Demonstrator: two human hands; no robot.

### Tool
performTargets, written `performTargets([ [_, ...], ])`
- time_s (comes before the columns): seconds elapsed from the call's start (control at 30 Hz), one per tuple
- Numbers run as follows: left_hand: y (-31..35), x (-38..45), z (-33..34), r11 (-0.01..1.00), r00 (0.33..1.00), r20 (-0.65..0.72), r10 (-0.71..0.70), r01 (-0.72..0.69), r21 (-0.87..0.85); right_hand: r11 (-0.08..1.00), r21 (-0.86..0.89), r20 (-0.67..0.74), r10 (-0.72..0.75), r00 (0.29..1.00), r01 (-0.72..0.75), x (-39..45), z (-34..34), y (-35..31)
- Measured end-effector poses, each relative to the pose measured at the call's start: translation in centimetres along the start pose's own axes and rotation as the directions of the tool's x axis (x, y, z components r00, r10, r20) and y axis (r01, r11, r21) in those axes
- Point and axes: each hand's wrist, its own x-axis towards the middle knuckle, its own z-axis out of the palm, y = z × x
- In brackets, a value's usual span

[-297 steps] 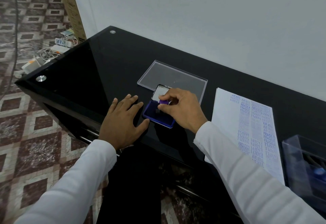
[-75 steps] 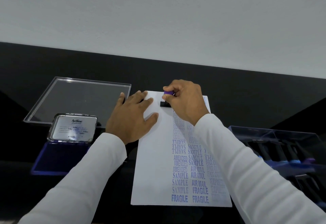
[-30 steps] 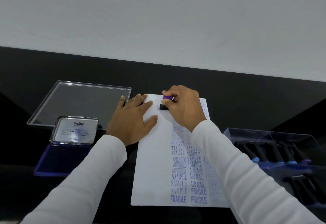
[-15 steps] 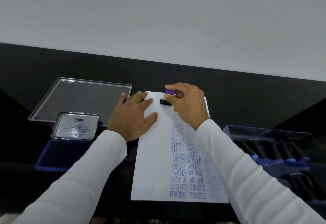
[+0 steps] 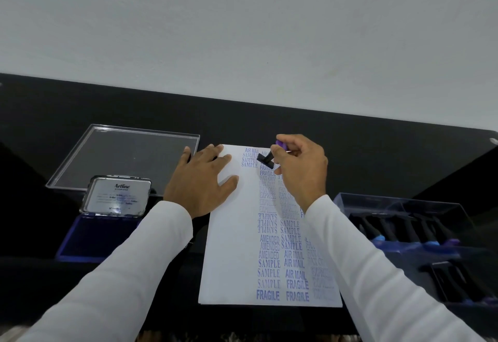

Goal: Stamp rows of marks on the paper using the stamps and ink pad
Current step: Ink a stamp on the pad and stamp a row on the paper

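A white paper (image 5: 231,255) lies on the black table, with columns of blue stamped words down its right half. My right hand (image 5: 301,169) grips a small stamp (image 5: 265,159) with a black base and a purple knob, tilted up off the far end of the sheet. Marks reading AIR MAIL and SAMPLE show beside the stamp. My left hand (image 5: 200,182) lies flat, fingers spread, on the paper's far left corner. The open blue ink pad (image 5: 99,236) sits to the left, its metal lid (image 5: 118,196) raised.
A clear plastic lid (image 5: 126,158) lies flat behind the ink pad. At the right stands a clear box (image 5: 404,204) holding several more stamps with black handles. A white wall rises just behind the table's (image 5: 377,147) far edge.
My right hand has lifted and tilted the stamp off the paper, baring fresh marks at the top of the sheet. My left hand has stayed flat on the paper.
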Motion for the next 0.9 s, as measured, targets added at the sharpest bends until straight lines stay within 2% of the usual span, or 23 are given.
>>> performTargets([
  [0.33, 0.1, 0.0, 0.1, 1.0, 1.0, 0.002, 0.0, 0.0, 0.019, 1.0, 0.015, 0.009, 0.014, 1.0, -0.014, -1.2, -0.8, -0.1],
  [0.5, 1.4, -0.2, -0.8, 0.993, 0.999, -0.052, 0.009, -0.002, 0.122, 0.999, 0.046, -0.005, 0.009, 1.0, -0.009, -2.4, -2.8, -0.5],
  [0.67, 5.7, -2.1, -1.2, 1.0, 0.995, -0.098, 0.028, -0.027, 0.011, 0.998, 0.056, -0.08, -0.003, 0.997, 0.008, -4.3, -6.4, -0.7],
  [0.9, 12.8, -4.9, -0.4, 0.992, 0.994, -0.055, 0.095, -0.099, -0.084, 0.996, 0.043, -0.206, -0.065, 0.976, 0.075, -6.7, -12.3, 0.2],
])
